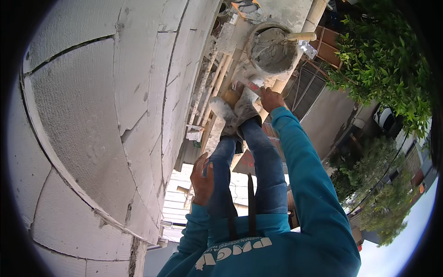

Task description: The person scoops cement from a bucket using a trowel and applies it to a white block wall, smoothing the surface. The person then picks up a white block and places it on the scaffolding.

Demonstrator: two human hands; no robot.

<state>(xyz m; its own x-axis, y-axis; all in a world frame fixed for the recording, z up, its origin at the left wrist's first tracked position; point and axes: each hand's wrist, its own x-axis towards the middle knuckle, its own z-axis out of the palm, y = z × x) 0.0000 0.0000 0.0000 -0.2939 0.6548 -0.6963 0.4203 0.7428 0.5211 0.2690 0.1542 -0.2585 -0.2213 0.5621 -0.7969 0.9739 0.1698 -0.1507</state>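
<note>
My right hand (271,99) is closed around one end of a narrow flat tool (250,85) with red marks, whose exact kind I cannot make out. It points toward the round bucket of wet grey mortar (275,51). A trowel with a pale wooden handle (302,36) rests across that bucket's right rim. Beside my left leg, close to the block wall (138,87), hangs my left hand (202,182). Its fingers and thumb are apart, and nothing shows in it. Below are my mortar-dusted boots (223,110).
I stand high up on a narrow platform of planks and poles (214,85). The wall of pale blocks runs along my left. Past the platform's right edge it drops to a lower wall (325,113) and leafy trees (378,60). An orange-edged item (248,8) lies beyond the bucket.
</note>
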